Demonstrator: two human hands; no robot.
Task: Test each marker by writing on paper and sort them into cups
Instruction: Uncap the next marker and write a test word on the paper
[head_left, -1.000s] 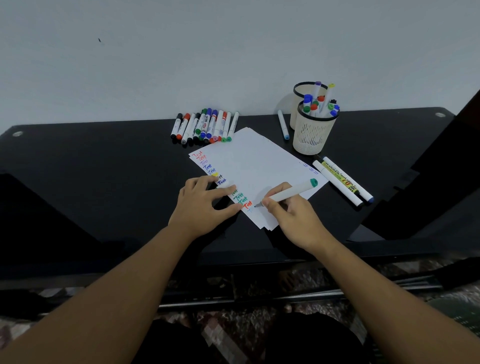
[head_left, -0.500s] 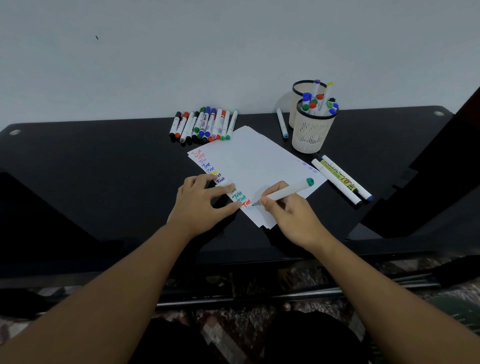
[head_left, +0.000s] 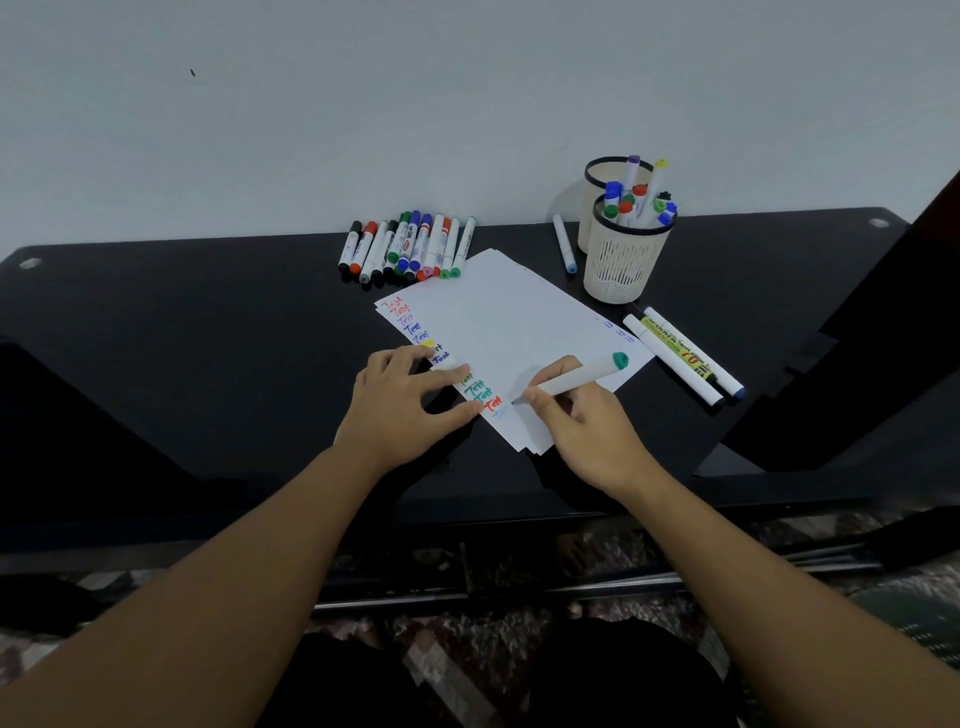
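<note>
Two hands work nearest me on the black counter (head_left: 208, 332). My right hand (head_left: 582, 431) pinches a white marker (head_left: 576, 378) with a teal end cap between thumb and fingers, its tip down on the paper (head_left: 519, 322) beside the lowest word in a column. My left hand (head_left: 400, 405) lies spread, fingers straight, pressing the paper's left edge flat. Down that edge I read "Test" repeated in red, blue, black, green and orange-red; the faint last word by the tip is too pale for me to make out. Small blue marks sit on the paper's right corner.

Right of the sheets lie three loose markers (head_left: 680, 358), one with a yellow-green label reading "PERMANENT" and "70". Farther back stands a cream mesh cup (head_left: 621, 265) holding capped markers, and a second cup (head_left: 597, 179) just behind it, touching or nearly so. A blue-tipped marker (head_left: 563, 244) lies left of the cups. At the far left, a row of markers (head_left: 410, 249) rests side by side near the wall; their labels are unreadable.
</note>
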